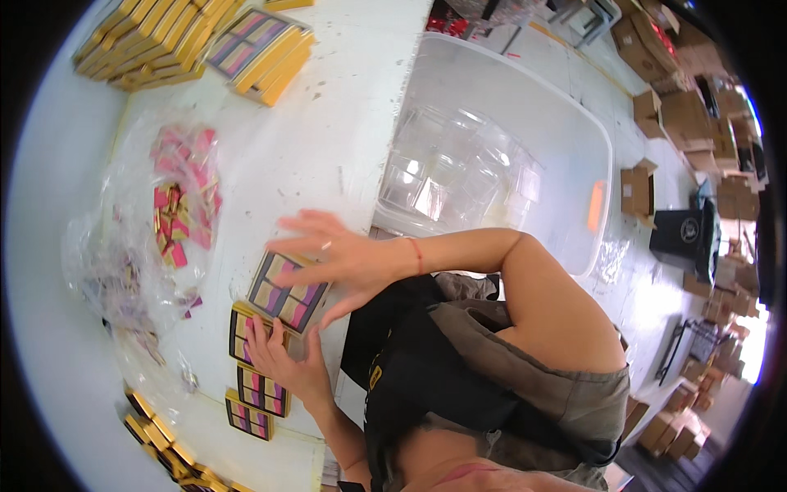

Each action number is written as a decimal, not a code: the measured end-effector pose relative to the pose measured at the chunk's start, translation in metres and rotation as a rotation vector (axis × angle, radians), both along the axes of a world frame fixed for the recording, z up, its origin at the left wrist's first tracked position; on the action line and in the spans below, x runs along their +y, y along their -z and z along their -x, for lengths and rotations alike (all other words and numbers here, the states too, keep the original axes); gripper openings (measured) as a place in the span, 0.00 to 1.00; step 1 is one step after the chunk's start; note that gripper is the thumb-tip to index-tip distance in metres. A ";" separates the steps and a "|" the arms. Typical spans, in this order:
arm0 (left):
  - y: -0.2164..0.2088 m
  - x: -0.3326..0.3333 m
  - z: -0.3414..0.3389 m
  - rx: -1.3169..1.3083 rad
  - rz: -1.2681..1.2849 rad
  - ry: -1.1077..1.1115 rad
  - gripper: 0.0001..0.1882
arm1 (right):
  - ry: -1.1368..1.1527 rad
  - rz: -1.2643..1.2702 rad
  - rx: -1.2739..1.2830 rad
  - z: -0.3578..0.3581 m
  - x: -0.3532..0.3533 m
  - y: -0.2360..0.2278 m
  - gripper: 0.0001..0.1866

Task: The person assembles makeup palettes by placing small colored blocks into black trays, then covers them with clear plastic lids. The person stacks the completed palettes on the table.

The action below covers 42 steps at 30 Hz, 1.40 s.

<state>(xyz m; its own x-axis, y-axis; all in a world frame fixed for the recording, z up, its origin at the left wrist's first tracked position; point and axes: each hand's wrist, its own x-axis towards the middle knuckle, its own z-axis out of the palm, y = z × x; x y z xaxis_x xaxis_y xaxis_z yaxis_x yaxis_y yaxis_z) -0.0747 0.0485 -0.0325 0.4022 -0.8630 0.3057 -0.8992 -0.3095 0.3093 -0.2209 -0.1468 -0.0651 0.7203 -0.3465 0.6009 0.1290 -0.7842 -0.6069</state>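
Note:
My right hand [348,262], with rings and a red string bracelet, hovers slightly blurred over a flat box [283,291]. Its fingers are spread and nothing shows in them. That box has dark-framed compartments filled with pink, purple and cream pieces. My left hand [287,365] lies with stretched fingers on a yellow-edged box [240,332] of the same kind, partly covering it. Just below, two similar filled boxes, one [262,391] and another [248,416], sit side by side on the white table [328,123].
Clear plastic bags hold pink and gold packets [176,221] and purple pieces [127,287]. Stacked yellow boxes [156,41] stand at the far left, more [164,443] at the near left. A large translucent bin [574,139] with clear plastic trays stands right of the table.

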 end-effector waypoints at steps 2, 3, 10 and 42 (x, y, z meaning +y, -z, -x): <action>-0.010 -0.006 0.002 0.002 -0.018 0.008 0.26 | 0.263 -0.046 -0.061 0.044 -0.015 0.023 0.41; -0.011 -0.008 0.000 -0.007 -0.032 0.037 0.26 | 0.511 -0.179 -0.124 0.070 -0.026 0.029 0.32; -0.009 -0.052 0.014 0.029 -0.075 0.032 0.25 | 1.633 -1.281 0.233 0.337 -0.068 0.303 0.56; 0.011 0.003 0.019 0.380 0.300 -0.127 0.14 | 1.396 -1.414 -0.512 0.331 -0.035 0.200 0.21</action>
<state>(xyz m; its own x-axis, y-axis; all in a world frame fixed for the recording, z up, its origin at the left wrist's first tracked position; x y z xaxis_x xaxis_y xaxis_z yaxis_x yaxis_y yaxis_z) -0.0939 0.0514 -0.0435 0.6296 -0.6962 0.3448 -0.6666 -0.2563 0.6999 -0.5520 -0.1820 -0.2653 -0.4995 -0.7052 -0.5032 0.3042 0.4011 -0.8640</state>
